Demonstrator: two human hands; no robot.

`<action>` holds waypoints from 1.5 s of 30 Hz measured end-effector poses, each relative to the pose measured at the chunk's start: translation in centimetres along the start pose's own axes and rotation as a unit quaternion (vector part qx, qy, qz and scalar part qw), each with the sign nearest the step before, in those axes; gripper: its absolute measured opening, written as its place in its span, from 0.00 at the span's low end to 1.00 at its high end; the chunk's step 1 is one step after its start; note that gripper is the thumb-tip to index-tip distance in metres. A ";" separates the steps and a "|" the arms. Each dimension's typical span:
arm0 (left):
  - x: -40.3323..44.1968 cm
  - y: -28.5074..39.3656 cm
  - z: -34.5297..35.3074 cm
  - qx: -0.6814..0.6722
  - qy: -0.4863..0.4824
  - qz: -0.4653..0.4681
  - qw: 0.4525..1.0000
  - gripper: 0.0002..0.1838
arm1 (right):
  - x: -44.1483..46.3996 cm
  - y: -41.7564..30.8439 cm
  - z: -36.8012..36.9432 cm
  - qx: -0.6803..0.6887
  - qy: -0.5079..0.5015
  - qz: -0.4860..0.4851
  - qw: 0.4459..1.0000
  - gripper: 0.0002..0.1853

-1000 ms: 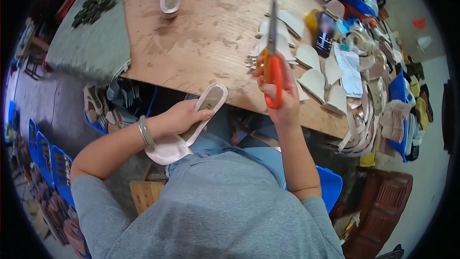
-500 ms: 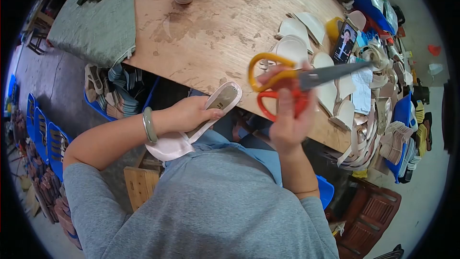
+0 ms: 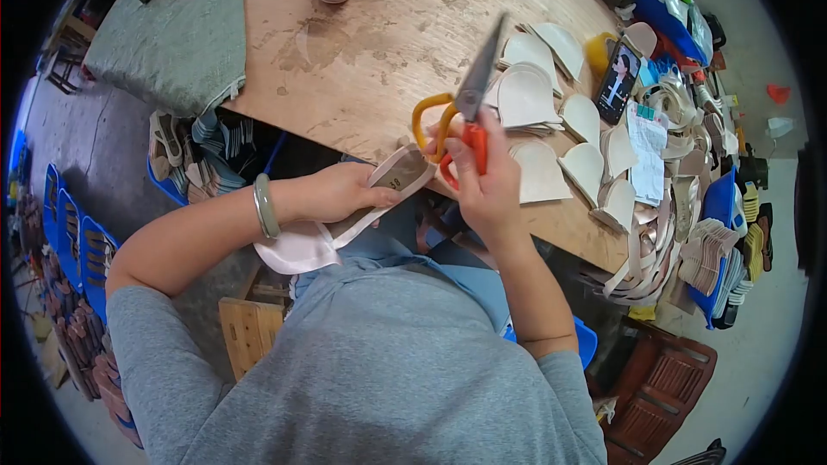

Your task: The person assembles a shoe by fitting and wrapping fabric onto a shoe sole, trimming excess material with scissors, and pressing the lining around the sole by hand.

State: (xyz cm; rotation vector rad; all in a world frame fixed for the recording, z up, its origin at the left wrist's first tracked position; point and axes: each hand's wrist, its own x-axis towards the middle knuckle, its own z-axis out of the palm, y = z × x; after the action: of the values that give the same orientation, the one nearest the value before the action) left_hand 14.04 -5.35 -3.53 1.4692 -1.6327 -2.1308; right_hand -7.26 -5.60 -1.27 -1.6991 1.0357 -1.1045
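Scissors [image 3: 479, 77] swung forward, partly hidden by right hand [image 3: 489, 182], shoe [image 3: 299, 247] by left hand [image 3: 343, 195]

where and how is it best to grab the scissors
Best by the yellow handle and red handle, coming from the wearer's side, as the right hand does. The loops of the scissors lie nearest the body, and the pointed blades aim away over the table, so fingers should stay off the edges.

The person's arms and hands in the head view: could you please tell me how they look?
Short, heathered grey sleeves end near the elbows. A smooth grey-green bangle circles the left wrist; the right wrist is bare. Left hand and right hand are ungloved.
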 end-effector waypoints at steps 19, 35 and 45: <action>-0.2 -0.4 1.5 -0.032 0.035 0.009 0.999 0.17 | -2.4 0.3 0.8 -0.058 0.070 -0.011 0.996 0.19; -2.0 -2.1 1.2 0.240 0.079 0.138 0.958 0.22 | 7.2 2.1 0.3 0.300 0.104 0.171 0.933 0.20; -4.8 3.9 -1.1 0.618 0.075 0.209 0.754 0.16 | -1.8 0.3 -1.3 -0.150 -0.211 0.014 0.966 0.21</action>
State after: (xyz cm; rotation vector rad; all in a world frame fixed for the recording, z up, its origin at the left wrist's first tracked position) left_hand 15.63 -5.02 2.56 1.0848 -3.0785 -0.5004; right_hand -9.04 -4.28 -1.62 -2.0382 0.9781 -0.5435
